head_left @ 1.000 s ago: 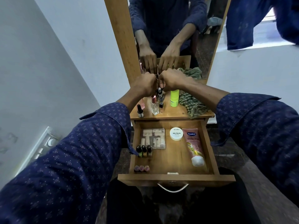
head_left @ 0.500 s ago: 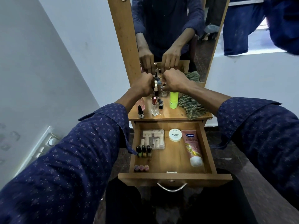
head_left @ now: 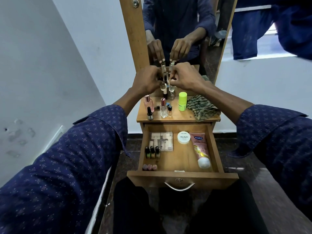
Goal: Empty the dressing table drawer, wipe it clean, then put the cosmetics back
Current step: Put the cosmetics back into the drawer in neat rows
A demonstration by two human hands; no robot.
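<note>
The wooden drawer (head_left: pixel 217 149) stands pulled out below the table top (head_left: pixel 177 118). In it lie a clear sponge box (head_left: pixel 163 141), a white nail polish jar (head_left: pixel 184 137), a pink tube (head_left: pixel 200 150), three dark-capped bottles (head_left: pixel 152 152) and three small pink bottles (head_left: pixel 150 167). Above the back of the table top, my left hand (head_left: pixel 146 80) pinches a small clear vial (head_left: pixel 163 86) and my right hand (head_left: pixel 185 76) pinches another clear vial (head_left: pixel 171 88). Both vials hang just in front of the mirror.
On the table top stand a pink perfume bottle (head_left: pixel 148 103), a dropper bottle (head_left: pixel 150 114), a clear square bottle (head_left: pixel 163 108), a lime green stick (head_left: pixel 182 103) and a crumpled checked cloth (head_left: pixel 202 107). The mirror (head_left: pixel 185 22) rises behind. A white wall is on the left.
Both hands have lifted off the table top and drawn slightly apart, each now holding a small clear vial. The camera has tilted a little.
</note>
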